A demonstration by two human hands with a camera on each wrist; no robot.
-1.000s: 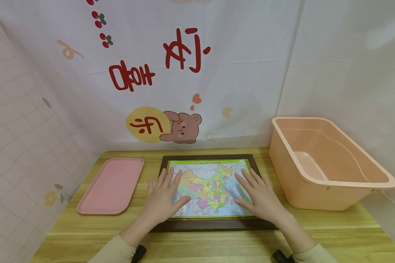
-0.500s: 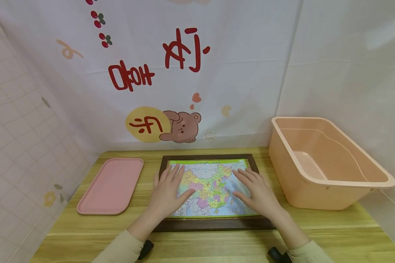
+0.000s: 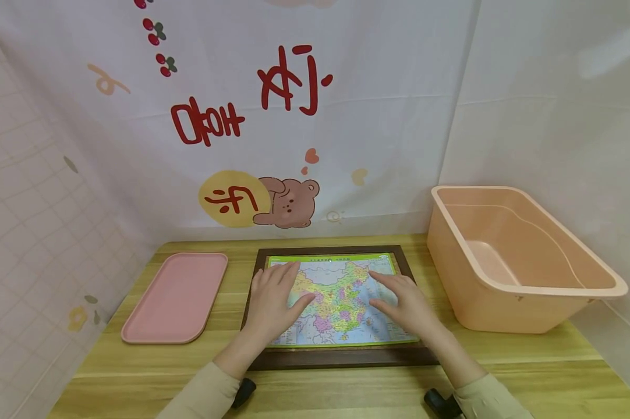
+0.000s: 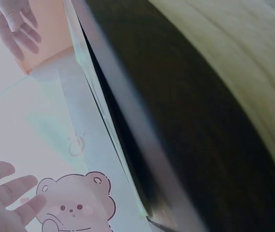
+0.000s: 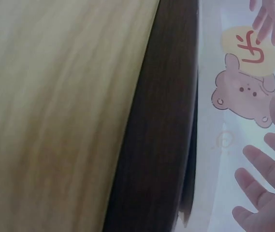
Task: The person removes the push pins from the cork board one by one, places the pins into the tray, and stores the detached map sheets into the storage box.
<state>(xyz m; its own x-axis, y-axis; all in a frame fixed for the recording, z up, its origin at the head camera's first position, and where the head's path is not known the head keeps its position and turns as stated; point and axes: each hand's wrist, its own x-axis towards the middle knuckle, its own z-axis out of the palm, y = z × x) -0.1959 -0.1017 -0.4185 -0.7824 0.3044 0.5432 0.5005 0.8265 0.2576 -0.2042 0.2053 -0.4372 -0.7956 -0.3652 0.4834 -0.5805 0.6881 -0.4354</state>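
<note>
Left hand [image 3: 273, 305] and right hand [image 3: 405, 305] both spread loosely, thumbs out, grasping nothing, held over the left and right sides of a green-bordered map of China [image 3: 341, 299]. Map lies flat inside a dark brown frame [image 3: 341, 359] mid-tabletop [image 3: 336, 393]; wrist views show both hands raised above the frame. Pink rectangular tray [image 3: 176, 297] sits flat, apart, left of the frame; deep peach plastic tub [image 3: 503, 311] stands to its right.

Pink tray [image 3: 176, 298], peach tub [image 3: 503, 308], backdrop [image 3: 378, 116], probably cloth
</note>
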